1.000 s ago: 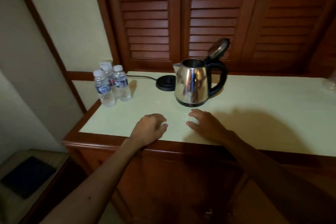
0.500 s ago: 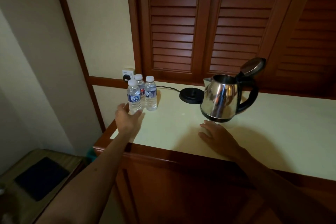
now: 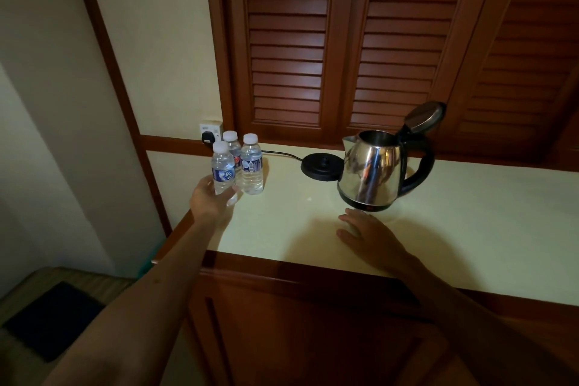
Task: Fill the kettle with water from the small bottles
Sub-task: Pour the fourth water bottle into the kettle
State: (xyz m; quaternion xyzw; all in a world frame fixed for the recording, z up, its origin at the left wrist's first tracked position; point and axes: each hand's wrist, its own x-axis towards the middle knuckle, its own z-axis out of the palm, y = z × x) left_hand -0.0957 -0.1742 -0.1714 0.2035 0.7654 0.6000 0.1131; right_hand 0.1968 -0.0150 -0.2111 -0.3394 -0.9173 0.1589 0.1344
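Fingers of the left hand (image 3: 209, 197) curl around the nearest bottle (image 3: 223, 173) at the counter's (image 3: 470, 229) corner, a grip best tightened before lifting toward the open-lidded kettle (image 3: 372, 172), while the right hand (image 3: 366, 233) rests flat.

A black kettle base (image 3: 322, 166) sits on the pale counter (image 3: 470, 229), its cord (image 3: 279, 153) running to a wall socket (image 3: 209, 131). Louvred wooden doors (image 3: 344, 41) stand behind. A dark mat (image 3: 53, 316) lies lower left.

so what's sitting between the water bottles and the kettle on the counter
In the head view, the black kettle base with its cord lies between the bottles and the kettle, on the counter.
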